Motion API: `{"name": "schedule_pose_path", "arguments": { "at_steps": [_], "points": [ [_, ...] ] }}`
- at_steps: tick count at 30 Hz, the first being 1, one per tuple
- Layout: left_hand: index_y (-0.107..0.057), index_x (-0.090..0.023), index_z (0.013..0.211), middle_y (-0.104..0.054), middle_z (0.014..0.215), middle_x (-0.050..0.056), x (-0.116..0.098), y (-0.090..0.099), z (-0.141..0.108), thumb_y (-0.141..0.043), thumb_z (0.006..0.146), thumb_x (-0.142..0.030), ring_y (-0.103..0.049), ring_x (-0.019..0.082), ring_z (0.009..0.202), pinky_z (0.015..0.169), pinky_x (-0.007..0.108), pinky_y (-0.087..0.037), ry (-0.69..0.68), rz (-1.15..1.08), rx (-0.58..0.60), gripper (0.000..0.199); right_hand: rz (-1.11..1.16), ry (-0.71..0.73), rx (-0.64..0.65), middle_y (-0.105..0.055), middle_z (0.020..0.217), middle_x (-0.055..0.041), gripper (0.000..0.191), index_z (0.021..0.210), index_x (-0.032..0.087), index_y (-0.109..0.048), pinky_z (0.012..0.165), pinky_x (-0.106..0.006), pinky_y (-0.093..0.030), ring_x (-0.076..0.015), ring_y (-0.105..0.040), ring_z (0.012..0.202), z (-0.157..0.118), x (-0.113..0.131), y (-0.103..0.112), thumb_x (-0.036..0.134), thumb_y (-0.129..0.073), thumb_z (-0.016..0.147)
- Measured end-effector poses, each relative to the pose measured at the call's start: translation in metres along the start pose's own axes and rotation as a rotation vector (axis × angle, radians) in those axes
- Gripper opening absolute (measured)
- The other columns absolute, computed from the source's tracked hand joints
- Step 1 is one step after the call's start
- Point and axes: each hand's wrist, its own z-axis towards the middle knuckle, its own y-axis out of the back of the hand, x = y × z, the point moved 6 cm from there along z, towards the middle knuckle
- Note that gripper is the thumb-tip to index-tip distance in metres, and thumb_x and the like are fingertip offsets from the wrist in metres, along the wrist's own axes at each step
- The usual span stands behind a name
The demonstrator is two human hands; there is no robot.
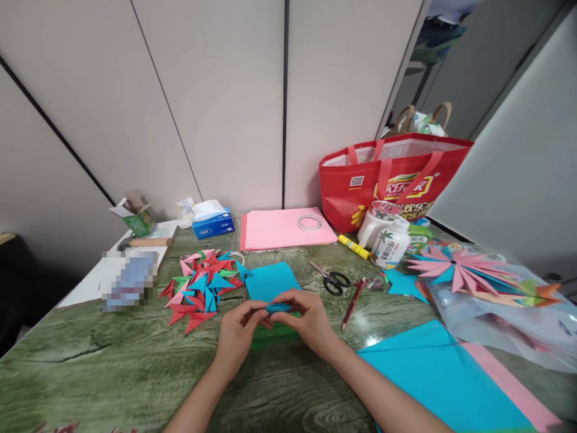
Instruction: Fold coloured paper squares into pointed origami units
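Observation:
A small folded piece of blue paper (278, 307) is pinched between my two hands at the middle of the table. My left hand (241, 328) grips its left end and my right hand (309, 316) its right end, thumbs toward me. Just beyond them lies a flat blue paper sheet (273, 279). Green paper (274, 337) shows beneath my hands, partly covered by them. To the left is a pile of folded paper pieces (205, 285) in red, blue, pink and green. Black-handled scissors (333, 279) and a red pencil (353, 305) rest right of my right hand.
Pink paper sheets (283, 231) bear a roll of tape (309, 223). Behind stand a blue tissue box (213, 224), a red bag (342, 201) and a white bottle (390, 243). A yellow glue stick (354, 246), hammer (146, 242), pink paper star (455, 270) and large blue sheet (442, 379) lie around.

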Motion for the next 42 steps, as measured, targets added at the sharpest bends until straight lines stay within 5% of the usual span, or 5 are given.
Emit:
{"name": "schedule_pose_path", "arguments": {
  "at_steps": [6, 15, 31, 42],
  "points": [
    [-0.056, -0.017, 0.074, -0.065, 0.057, -0.002, 0.001, 0.000, -0.002, -0.060, 0.069, -0.028, -0.063, 0.017, 0.051, 0.055, 0.028, -0.051, 0.012, -0.063, -0.032, 0.012, 0.029, -0.001, -0.009, -0.066, 0.074, -0.0036, 0.020, 0.079, 0.019, -0.066, 0.060, -0.028, -0.052, -0.0179, -0.061, 0.066, -0.001, 0.000, 0.000, 0.028, -0.071, 0.061],
    [-0.064, -0.019, 0.080, -0.069, 0.075, 0.002, -0.008, 0.001, -0.005, -0.059, 0.069, -0.025, -0.063, 0.017, 0.066, 0.061, 0.026, -0.050, -0.106, 0.121, -0.043, 0.013, 0.005, 0.014, 0.008, -0.066, 0.074, -0.0043, 0.013, 0.077, 0.019, -0.067, 0.059, -0.026, -0.051, -0.0172, -0.061, 0.066, -0.003, 0.003, -0.001, 0.025, -0.068, 0.065],
    [-0.063, -0.017, 0.074, -0.065, 0.056, 0.000, 0.001, -0.001, -0.005, -0.057, 0.073, -0.025, -0.061, 0.015, 0.053, 0.055, 0.024, -0.048, -0.009, 0.058, 0.028, 0.010, -0.079, -0.009, -0.026, -0.066, 0.066, -0.0035, 0.010, 0.070, 0.018, -0.066, 0.055, -0.025, -0.047, -0.0157, -0.059, 0.061, -0.005, -0.003, 0.001, 0.027, -0.065, 0.069],
    [-0.057, -0.014, 0.064, -0.058, 0.043, -0.001, 0.005, -0.008, -0.006, -0.054, 0.074, -0.027, -0.055, 0.013, 0.040, 0.043, 0.022, -0.043, 0.072, 0.031, 0.115, 0.016, -0.145, 0.011, 0.146, -0.063, 0.067, -0.0028, 0.010, 0.072, 0.017, -0.064, 0.056, -0.023, -0.044, -0.0146, -0.058, 0.064, -0.004, 0.003, -0.008, 0.027, -0.059, 0.073]
  ]
}}
